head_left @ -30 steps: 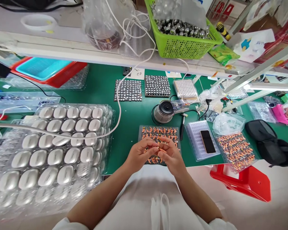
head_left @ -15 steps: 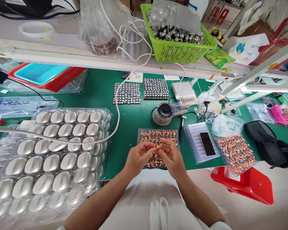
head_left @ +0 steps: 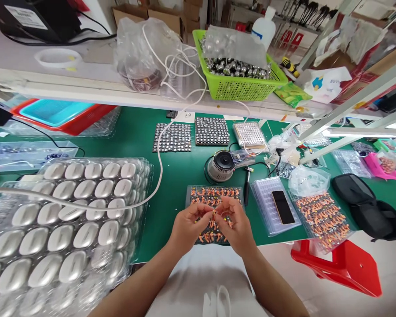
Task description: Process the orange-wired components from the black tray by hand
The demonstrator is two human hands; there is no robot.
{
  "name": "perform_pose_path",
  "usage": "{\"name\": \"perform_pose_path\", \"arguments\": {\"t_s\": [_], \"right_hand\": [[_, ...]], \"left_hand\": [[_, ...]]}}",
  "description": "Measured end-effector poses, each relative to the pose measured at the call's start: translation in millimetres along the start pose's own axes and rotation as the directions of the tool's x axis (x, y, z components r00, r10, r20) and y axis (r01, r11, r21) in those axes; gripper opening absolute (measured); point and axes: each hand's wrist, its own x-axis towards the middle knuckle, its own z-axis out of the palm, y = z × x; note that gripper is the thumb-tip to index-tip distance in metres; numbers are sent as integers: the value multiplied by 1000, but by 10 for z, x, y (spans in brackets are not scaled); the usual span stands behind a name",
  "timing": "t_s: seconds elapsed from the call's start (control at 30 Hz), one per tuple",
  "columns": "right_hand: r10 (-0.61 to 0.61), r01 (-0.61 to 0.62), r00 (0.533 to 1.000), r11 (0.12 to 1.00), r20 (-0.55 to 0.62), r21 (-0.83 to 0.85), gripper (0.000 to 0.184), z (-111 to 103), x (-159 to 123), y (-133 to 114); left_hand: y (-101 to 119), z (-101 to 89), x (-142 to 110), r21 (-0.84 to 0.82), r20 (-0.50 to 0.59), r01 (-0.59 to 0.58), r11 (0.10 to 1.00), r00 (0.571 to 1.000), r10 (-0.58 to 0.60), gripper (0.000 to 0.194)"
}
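My left hand (head_left: 187, 225) and my right hand (head_left: 236, 226) meet in front of me, fingers pinched together. Between the fingertips is a small orange part (head_left: 214, 212) with a bit of yellow, mostly covered by the fingers. Both hands seem to grip it; its exact kind is too small to make out. Right beneath them lies a clear plastic tray (head_left: 188, 193) with rows of small orange parts with dark and yellow bits (head_left: 214, 238). The hands partly hide the tray's middle.
Stacked trays of silver oval cases (head_left: 86, 189) stand on the left. Beyond the work tray are a grey round device (head_left: 220, 166) and a hammer (head_left: 247, 187). To the right lie a phone (head_left: 283, 207) and another orange-part tray (head_left: 323, 220). A shelf holds a green basket (head_left: 244, 86).
The camera view has shifted, so the bench appears slightly lower. Both hands stay together over the tray; the orange part between them is now more covered by the fingers.
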Motion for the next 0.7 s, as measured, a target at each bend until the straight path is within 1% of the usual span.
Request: {"name": "perform_pose_path", "arguments": {"t_s": [0.13,0.27,0.4,0.53,0.6,0.7], "right_hand": [[13,-13,1000,1000,-12,28,37,52,5,14],[42,-38,998,996,-41,84,34,93,-2,51],[43,-37,998,991,-50,130,33,134,-9,76],[60,-52,997,981,-38,187,30,81,-15,62],[75,-63,996,971,-42,229,26,6,-17,37],[88,-78,996,943,-16,324,17,-113,-26,-10]], "left_hand": [[31,-7,-6,-142,61,75,987,996,-67,17],[-14,-32,-11,-255,130,139,957,986,-108,23],[-77,-19,-3,-293,117,136,946,988,-105,20],[-83,-35,13,-245,98,69,967,994,-46,17],[-59,-63,18,-160,94,17,987,996,-2,15],[0,-107,24,23,92,-86,996,992,84,11]]}}
